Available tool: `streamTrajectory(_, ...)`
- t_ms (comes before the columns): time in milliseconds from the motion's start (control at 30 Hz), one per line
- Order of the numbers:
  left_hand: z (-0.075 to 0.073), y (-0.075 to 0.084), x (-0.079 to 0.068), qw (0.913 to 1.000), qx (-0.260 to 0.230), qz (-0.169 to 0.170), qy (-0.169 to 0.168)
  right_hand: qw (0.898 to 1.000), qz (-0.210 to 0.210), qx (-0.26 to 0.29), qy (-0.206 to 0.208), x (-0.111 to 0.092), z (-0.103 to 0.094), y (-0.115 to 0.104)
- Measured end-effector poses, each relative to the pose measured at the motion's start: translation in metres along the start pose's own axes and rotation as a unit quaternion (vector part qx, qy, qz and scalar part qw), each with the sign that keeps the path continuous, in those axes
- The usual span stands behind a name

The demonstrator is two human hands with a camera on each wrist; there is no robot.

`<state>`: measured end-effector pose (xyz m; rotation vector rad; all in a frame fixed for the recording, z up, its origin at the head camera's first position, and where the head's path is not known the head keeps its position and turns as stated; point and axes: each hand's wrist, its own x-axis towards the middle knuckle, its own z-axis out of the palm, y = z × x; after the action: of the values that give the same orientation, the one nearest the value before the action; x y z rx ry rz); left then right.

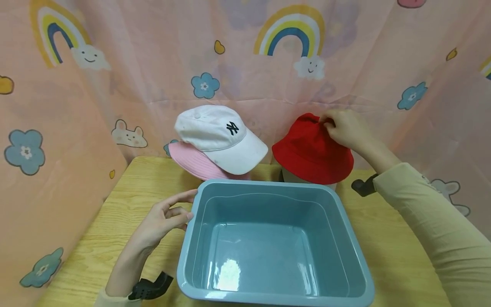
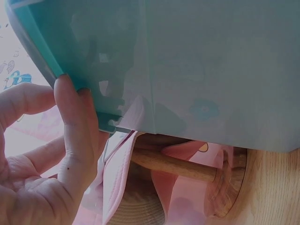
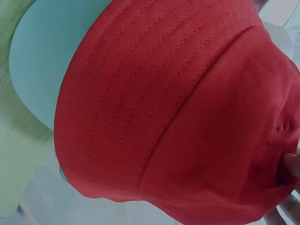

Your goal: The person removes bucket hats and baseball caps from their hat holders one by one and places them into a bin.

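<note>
My right hand (image 1: 347, 128) pinches the crown of a red bucket hat (image 1: 308, 149) at the back right; its stitched brim fills much of the right wrist view, where only fingertips (image 3: 293, 164) show at the edge. With relaxed fingers, my left hand (image 1: 165, 217) touches the left rim of a grey-blue plastic basin (image 1: 350, 243), which holds nothing. Close up in the left wrist view, a fingertip (image 2: 64, 86) lies at the basin's outer edge. Behind the basin, a white baseball cap (image 1: 215, 128) with a black logo rests over a pink brimmed hat (image 1: 195, 162).
Beneath the pink hat, a wooden stand (image 2: 178, 164) with a round base shows. A pale blue-green rounded shape (image 3: 40, 61) lies under the red hat. The wood-grain table (image 1: 126, 192) backs onto a pink patterned curtain (image 1: 161, 51). Black wrist mounts (image 1: 151, 288) stick out near both hands.
</note>
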<state>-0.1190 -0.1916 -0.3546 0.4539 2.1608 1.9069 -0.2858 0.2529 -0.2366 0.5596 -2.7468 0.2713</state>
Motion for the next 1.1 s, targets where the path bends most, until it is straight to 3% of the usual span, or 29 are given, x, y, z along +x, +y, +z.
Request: streamTrajectory(1100, 0.001, -0.001, -0.001, 1.0, 0.005, -0.001, 0.006, 0.999, 0.016, 0.038, -0.006, -0.005, -0.023, -0.005)
